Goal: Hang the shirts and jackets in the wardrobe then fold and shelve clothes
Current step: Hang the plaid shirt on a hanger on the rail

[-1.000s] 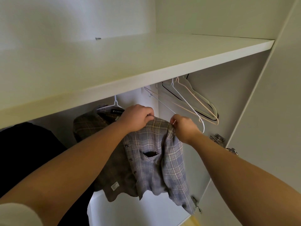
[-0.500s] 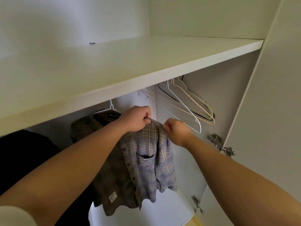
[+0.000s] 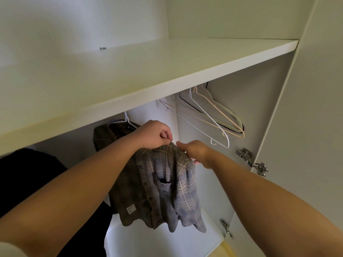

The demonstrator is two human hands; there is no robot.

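Pinching the top of the blue plaid shirt [image 3: 172, 184] with my left hand [image 3: 154, 134], I keep my right hand [image 3: 194, 152] curled, I think, on its right shoulder, fingers half hidden by cloth. Since a second ago the shirt has bunched narrower, hanging just right of the brown shirt [image 3: 126, 191] under the shelf [image 3: 167, 71].

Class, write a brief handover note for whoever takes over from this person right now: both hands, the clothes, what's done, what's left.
Left hand pinches the top of the blue-grey plaid shirt; right hand grips its shoulder. Its hanger, if any, is hidden.
Done: brown plaid shirt hangs on a white wire hanger.
To do: finish hanging the blue-grey shirt; spare wire hangers are to the right; then fold and shelve.
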